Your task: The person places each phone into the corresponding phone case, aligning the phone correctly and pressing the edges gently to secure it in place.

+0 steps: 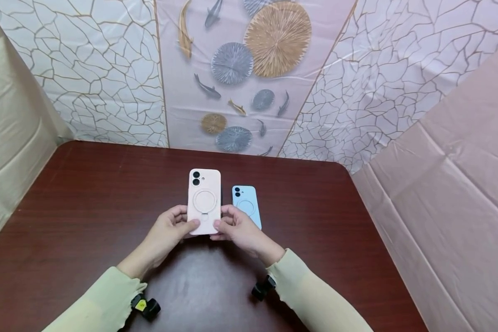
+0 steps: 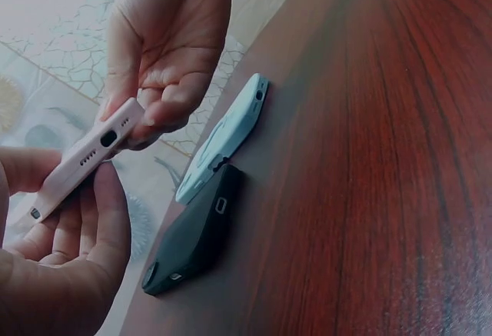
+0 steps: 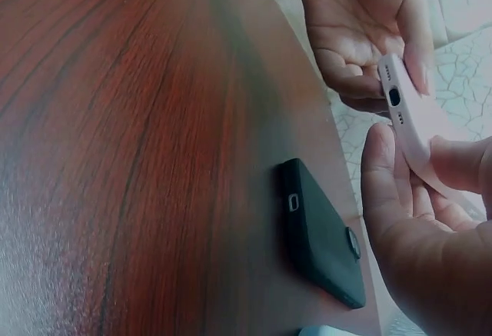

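Pale pink and soft-looking, the phone case (image 1: 204, 201) is held above the dark red wooden table (image 1: 87, 193) near its middle, back side up, with a ring stand on its back. In the head view the left hand (image 1: 170, 228) pinches its near left corner and the right hand (image 1: 236, 228) pinches its near right corner, thumbs on top. Just right of it, partly covered by the right hand, a light blue phone case (image 1: 246, 205) lies on the table. Patterned sheeting (image 1: 253, 69) with fish and round leaves hangs behind the far edge.

From the left wrist, the pink case (image 2: 81, 163) shows its bottom edge with the port cut-out, clamped between the right hand's (image 2: 165, 51) curled fingers and the left hand's (image 2: 65, 255) thumb. Below it the blue case (image 2: 223, 140) rests with one end on a black phone case (image 2: 192, 232), which lies flat on the table (image 2: 384, 159).

From the right wrist, the left hand (image 3: 361, 32) and right hand (image 3: 430, 228) both grip the pink case (image 3: 407, 117). The black case (image 3: 319, 232) lies on the table (image 3: 131, 136) directly under it; a sliver of the blue one (image 3: 327, 331) shows at the bottom edge.
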{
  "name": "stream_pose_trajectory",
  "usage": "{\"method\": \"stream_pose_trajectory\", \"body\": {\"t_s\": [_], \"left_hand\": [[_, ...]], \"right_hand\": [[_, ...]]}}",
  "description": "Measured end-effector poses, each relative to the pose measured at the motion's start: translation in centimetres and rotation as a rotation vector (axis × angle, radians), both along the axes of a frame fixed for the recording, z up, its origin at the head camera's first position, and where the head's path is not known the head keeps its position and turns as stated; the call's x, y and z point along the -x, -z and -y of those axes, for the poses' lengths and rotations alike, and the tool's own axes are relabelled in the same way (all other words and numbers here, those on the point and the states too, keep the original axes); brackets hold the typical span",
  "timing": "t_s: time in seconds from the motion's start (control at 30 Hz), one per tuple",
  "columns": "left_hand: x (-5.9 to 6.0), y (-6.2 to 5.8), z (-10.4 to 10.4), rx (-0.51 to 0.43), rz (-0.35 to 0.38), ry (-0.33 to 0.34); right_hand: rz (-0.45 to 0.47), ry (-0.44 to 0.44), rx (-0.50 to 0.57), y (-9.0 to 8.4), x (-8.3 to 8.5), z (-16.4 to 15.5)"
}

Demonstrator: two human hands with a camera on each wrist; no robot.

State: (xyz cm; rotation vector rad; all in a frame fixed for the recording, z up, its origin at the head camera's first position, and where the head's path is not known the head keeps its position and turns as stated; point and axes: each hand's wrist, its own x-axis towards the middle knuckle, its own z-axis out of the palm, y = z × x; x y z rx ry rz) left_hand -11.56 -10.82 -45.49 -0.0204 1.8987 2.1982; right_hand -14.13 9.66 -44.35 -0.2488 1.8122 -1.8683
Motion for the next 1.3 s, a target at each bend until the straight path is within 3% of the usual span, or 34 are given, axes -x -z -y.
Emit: {"method": "stream_pose_trajectory", "body": {"t_s": [0.23, 0.37, 0.8, 0.97, 1.13, 1.3], "left_hand": [[0.02, 0.02, -0.54, -0.012, -0.023, 0.035], [0.00, -0.04, -0.64, 0.024, -0.024, 0.040], [-0.17, -0.03, -0.39, 0.096, -0.092, 0.074], [-0.12, -0.04, -0.30, 0.095, -0.066, 0.064], [0.09, -0.35, -0.19, 0.032, -0.005, 0.020], [0.04, -0.55, 0.05, 0.008, -0.005, 0.007]], "right_hand": [[0.008, 0.147, -0.034, 0.11, 0.48, 0.14], [0.020, 0.177, -0.043, -0.08, 0.66, 0.19], [0.048, 0.159, -0.024, -0.22, 0.68, 0.18], [0.050, 0.136, -0.022, -0.05, 0.55, 0.26], [0.043, 0.110, -0.023, -0.10, 0.38, 0.50], [0.049, 0.094, -0.031, -0.33, 0.22, 0.54]]}}
